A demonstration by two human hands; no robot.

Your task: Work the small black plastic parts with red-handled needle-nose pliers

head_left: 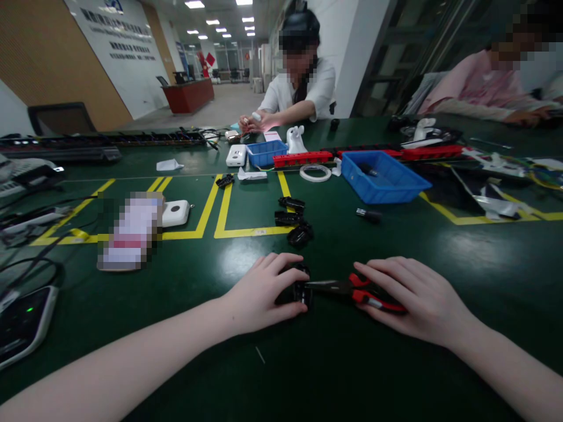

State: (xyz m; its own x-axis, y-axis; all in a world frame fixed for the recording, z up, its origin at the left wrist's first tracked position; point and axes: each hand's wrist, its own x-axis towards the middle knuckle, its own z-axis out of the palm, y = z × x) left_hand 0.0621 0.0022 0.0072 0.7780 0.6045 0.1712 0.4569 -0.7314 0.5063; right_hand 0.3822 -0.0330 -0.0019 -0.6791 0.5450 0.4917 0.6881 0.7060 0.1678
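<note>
My left hand (pixel 272 290) has its fingers curled around a small black plastic part (pixel 303 293) on the green table and steadies it. In my right hand (pixel 409 299) is a pair of long-nose pliers (pixel 329 286) with red and black handles. Their tips point left and meet the black part between my left fingers; whether the jaws grip it I cannot tell. Just beyond my left hand lie several similar black parts (pixel 288 218). A short black cylinder (pixel 368 215) with a metallic end rests farther to the right.
A blue bin (pixel 382 179) and a smaller blue bin (pixel 266 153) stand farther back, near a white tape ring (pixel 315 172). To the left are a phone (pixel 132 231) and a white device (pixel 175 213). Across the table sits a person (pixel 299 88); another is at the right.
</note>
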